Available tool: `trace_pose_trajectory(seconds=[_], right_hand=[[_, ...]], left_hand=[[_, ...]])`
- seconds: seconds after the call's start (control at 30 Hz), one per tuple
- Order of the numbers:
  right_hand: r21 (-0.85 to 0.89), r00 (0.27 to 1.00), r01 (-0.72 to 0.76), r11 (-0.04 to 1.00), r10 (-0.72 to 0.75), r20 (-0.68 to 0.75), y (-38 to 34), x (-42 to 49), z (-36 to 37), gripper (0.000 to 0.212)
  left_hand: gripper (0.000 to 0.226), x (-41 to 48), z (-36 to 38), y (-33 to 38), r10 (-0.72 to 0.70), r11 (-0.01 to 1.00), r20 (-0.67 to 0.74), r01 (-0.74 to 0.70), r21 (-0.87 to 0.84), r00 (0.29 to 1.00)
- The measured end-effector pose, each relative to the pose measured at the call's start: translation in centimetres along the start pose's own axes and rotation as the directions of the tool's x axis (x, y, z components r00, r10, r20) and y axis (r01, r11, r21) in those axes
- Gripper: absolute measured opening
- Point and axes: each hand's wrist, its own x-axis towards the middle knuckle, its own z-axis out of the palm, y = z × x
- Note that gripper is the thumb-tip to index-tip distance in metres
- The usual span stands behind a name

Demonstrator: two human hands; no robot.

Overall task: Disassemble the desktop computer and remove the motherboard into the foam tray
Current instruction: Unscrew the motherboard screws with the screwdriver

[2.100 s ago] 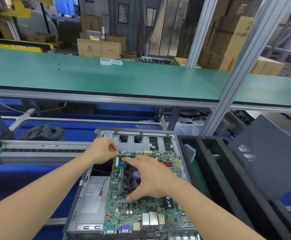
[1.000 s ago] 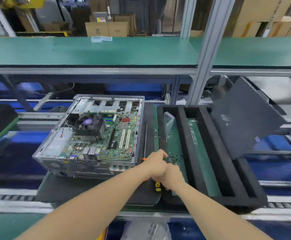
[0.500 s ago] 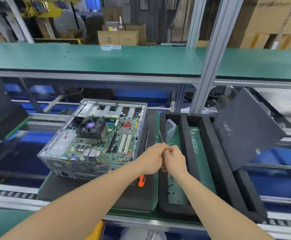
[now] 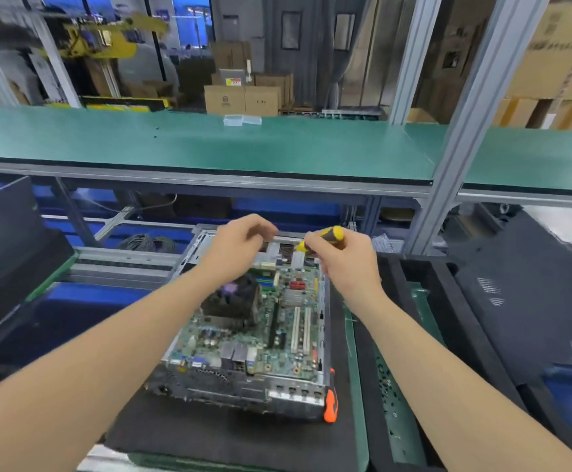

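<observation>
The open metal computer case (image 4: 291, 398) lies on a black mat, with the green motherboard (image 4: 277, 338) and its black CPU fan (image 4: 235, 303) inside. My right hand (image 4: 347, 264) grips a yellow-and-black screwdriver (image 4: 327, 236) above the case's far right corner. My left hand (image 4: 240, 248) hovers over the far edge of the case, fingers curled; what it holds is blurred. The black foam tray (image 4: 454, 321) with long slots stands to the right of the case.
An orange-handled tool (image 4: 330, 403) lies by the case's near right corner. A dark side panel (image 4: 529, 298) leans at the right. A black object (image 4: 5, 247) stands at the left. A green shelf (image 4: 209, 144) runs above, carried by an aluminium post (image 4: 461, 131).
Both hands left the foam tray and rose to the far edge of the case. My right hand now carries the yellow screwdriver. The view shifted back over the case.
</observation>
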Motion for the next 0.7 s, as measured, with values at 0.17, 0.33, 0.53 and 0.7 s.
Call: trace_pose_trajectory(seconds=[0.17,0.33,0.53,0.7], right_hand=[[-0.319,0.978,0.209,0.924,-0.206,0.044,-2.1,1.6,3.8,0.050],[-0.376,0.954,0.296,0.878,-0.291,0.072,-3.0,2.5,5.8,0.044],[-0.406,0.957,0.290,0.867,-0.264,0.121,-2.9,2.4,6.3,0.046],[-0.402,0.956,0.294,0.867,-0.263,0.131,-2.8,2.1,6.5,0.045]], left_hand=[[0.018,0.6,-1.9,-4.7,0.020,0.998,0.320,-0.002,-0.056,0.947],[0.021,0.5,-1.5,-6.4,0.124,0.992,0.501,-0.099,-0.077,0.856],[0.025,0.5,-0.7,-7.4,0.121,0.993,0.482,-0.108,-0.055,0.868],[0.025,0.2,-0.6,-7.6,0.111,0.994,0.471,-0.089,-0.070,0.875]])
